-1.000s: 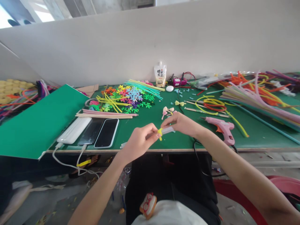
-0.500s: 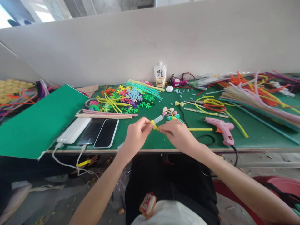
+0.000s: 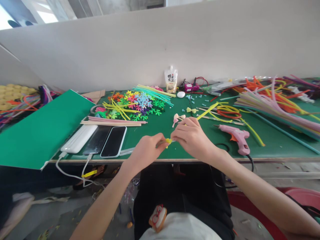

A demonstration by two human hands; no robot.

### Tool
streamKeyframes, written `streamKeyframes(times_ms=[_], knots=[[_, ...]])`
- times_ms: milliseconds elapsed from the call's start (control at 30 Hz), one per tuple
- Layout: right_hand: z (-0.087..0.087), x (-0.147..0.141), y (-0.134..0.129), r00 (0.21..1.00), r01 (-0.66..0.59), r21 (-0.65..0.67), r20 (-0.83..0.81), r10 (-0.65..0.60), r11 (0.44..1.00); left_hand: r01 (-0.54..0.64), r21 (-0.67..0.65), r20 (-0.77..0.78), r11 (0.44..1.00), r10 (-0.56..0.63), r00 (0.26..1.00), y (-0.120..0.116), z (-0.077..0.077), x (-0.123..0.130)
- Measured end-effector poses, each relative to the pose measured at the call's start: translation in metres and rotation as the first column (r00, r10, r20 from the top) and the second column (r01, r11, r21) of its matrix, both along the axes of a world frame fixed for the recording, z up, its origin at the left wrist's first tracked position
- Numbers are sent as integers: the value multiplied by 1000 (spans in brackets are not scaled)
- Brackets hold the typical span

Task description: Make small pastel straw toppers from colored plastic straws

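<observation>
My left hand (image 3: 150, 148) is closed, thumb and fingertips pinching a small yellow coil of pipe cleaner (image 3: 168, 141) above the table's front edge. My right hand (image 3: 191, 137) is closed beside it, fingers wrapped round the yellow pipe cleaner, whose long free end (image 3: 208, 110) sticks up to the right. A pale bit of a translucent stick (image 3: 173, 140) shows between the hands; the rest is hidden by my right fingers. Small pink and cream bows (image 3: 176, 118) lie just beyond my right hand, with a pale yellow bow (image 3: 191, 110) farther back.
A pink glue gun (image 3: 235, 136) lies to the right, its cord hanging over the edge. Phones (image 3: 113, 141), a white power bank (image 3: 79, 139) and a green board (image 3: 45, 133) are at left. Snowflake-shaped pieces (image 3: 142, 103) are piled behind; pipe cleaner bundles (image 3: 277, 111) lie far right.
The yellow strand has swung from lying rightward to pointing up and right. My right hand has turned over the translucent stick, hiding most of it; my left hand has moved slightly down and right.
</observation>
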State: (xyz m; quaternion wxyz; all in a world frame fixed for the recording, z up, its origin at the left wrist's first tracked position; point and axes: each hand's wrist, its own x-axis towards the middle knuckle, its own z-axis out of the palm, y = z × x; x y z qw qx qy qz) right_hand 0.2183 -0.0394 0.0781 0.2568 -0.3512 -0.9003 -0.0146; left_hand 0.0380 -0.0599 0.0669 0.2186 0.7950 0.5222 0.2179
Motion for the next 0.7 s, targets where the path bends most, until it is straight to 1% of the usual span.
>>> streamKeyframes(times_ms=[133, 200, 267, 333, 367, 467, 533, 633, 700], knots=[[2, 1, 2, 994, -28, -95, -104, 18, 995, 32, -2, 15, 999, -32, 999, -5, 1, 0], [4, 2, 3, 990, -44, -170, -143, 20, 984, 37, 13, 21, 999, -38, 999, -7, 1, -1], [6, 4, 6, 983, -67, -266, -185, 17, 962, 42, 29, 22, 999, -42, 999, -9, 1, -1], [7, 6, 9, 972, -97, -380, -233, 6, 920, 57, 46, 16, 997, -58, 998, -10, 0, -2], [7, 7, 12, 967, -116, -446, -256, -2, 887, 70, 53, 11, 996, -70, 997, -11, 0, -3], [5, 10, 20, 949, -173, -626, -313, -42, 760, 106, 99, -6, 989, -106, 994, -13, 1, -4], [3, 11, 23, 935, -201, -691, -347, -75, 694, 120, 161, -10, 980, -119, 993, -15, 2, -4], [-3, 10, 22, 907, -222, -727, -399, -136, 650, 110, 276, 9, 955, -117, 993, -17, 4, -3], [-8, 8, 16, 889, -223, -743, -420, -181, 631, 70, 336, 35, 939, -87, 996, -17, 4, -2]])
